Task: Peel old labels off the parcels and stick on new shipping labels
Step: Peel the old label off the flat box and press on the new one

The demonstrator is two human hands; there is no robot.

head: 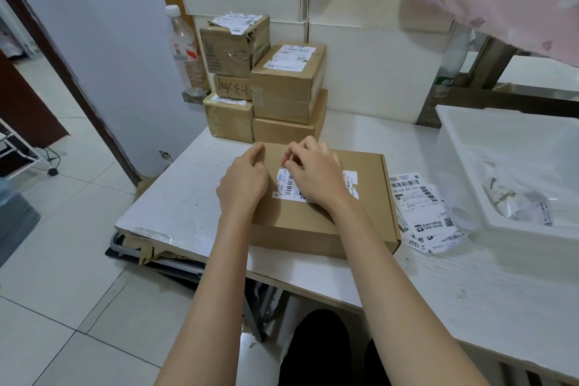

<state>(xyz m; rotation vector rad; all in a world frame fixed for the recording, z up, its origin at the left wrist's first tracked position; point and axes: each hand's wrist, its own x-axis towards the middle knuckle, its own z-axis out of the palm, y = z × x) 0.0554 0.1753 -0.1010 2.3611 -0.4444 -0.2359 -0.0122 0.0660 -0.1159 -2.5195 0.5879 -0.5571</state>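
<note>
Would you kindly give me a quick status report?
Left hand steadies flat box. Right hand picks at label corner. Nothing in the way.

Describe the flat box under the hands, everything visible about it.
The flat box is plain brown corrugated cardboard, a closed mailer lying flat near the table's front edge. A white barcode label is stuck on its top. The left hand rests on the box's left part, fingers curled at the far edge; the right hand lies over the label, fingertips picking at its far corner. Loose labels lie beside its right side.
</note>
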